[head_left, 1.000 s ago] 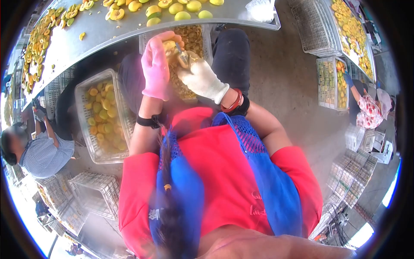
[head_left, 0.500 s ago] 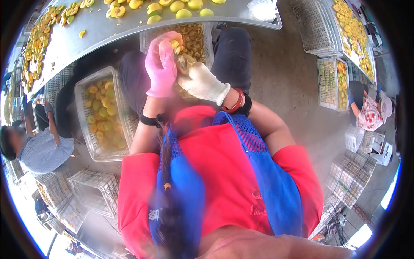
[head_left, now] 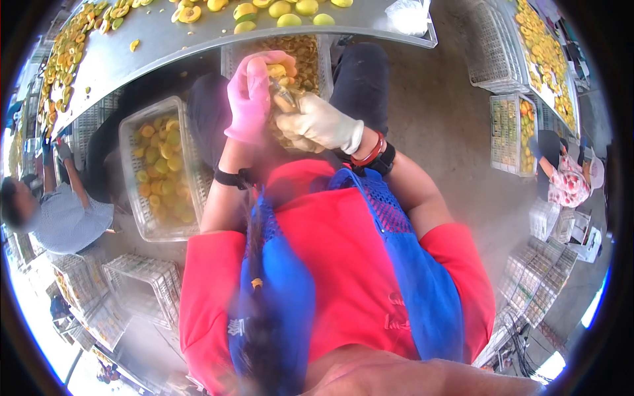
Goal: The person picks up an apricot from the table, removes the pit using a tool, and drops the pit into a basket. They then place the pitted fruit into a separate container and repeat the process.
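The concrete floor [head_left: 449, 132] took up the largest area. It lay open to the person's right, between the right knee and a second row of filled crates [head_left: 508, 132], where a co-worker [head_left: 568, 181] was bent over.

A steel table [head_left: 165, 46] ran across the top of the view. Its near edge passed just above both hands, with little room between the edge and the hands. Whole and halved yellow fruit [head_left: 290, 9] lay along the tabletop.

A white plastic crate [head_left: 135, 204] of yellow fruit stood on the floor outside the left knee. Its long side was close against the leg. Another co-worker [head_left: 63, 221] sat beyond it. Stacks of empty crates [head_left: 142, 284] closed off the lower left.

A second crate [head_left: 228, 61], filled with fruit pieces, sat between the knees and partly under the table edge (directly below the hands).

The left hand [head_left: 249, 105], in a pink glove, was curled around a single yellow fruit [head_left: 277, 70]. The fruit was held above the crate between the knees and just under the table edge.

The right hand [head_left: 317, 125], in a white glove, was closed on a small metal tool [head_left: 284, 99]. The tool tip pointed up into the held fruit. The two hands touched at the fruit.
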`<state>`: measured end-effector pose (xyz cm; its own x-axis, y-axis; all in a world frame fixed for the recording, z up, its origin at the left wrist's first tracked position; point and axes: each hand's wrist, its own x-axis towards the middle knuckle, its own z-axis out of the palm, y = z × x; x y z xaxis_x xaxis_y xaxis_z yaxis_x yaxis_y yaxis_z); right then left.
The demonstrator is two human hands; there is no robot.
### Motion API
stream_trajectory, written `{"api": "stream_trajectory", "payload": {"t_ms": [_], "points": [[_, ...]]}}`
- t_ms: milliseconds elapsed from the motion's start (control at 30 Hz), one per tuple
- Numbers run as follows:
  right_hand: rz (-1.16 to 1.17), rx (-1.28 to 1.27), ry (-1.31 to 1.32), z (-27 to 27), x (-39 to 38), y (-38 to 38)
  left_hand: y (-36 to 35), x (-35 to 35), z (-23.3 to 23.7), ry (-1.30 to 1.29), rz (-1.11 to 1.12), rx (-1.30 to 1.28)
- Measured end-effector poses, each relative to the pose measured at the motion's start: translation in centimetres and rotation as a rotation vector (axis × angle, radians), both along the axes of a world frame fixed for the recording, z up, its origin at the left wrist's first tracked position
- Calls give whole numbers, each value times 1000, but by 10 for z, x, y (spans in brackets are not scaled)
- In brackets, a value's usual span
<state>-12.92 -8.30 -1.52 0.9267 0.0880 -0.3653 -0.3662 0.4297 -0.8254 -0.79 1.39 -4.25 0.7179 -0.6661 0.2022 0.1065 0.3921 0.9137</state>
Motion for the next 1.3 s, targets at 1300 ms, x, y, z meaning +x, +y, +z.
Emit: {"api": "stream_trajectory", "payload": {"t_ms": [1300], "points": [[-65, -882, -26, -99, 64, -26, 223, 166, -67, -147, 939, 1328]]}}
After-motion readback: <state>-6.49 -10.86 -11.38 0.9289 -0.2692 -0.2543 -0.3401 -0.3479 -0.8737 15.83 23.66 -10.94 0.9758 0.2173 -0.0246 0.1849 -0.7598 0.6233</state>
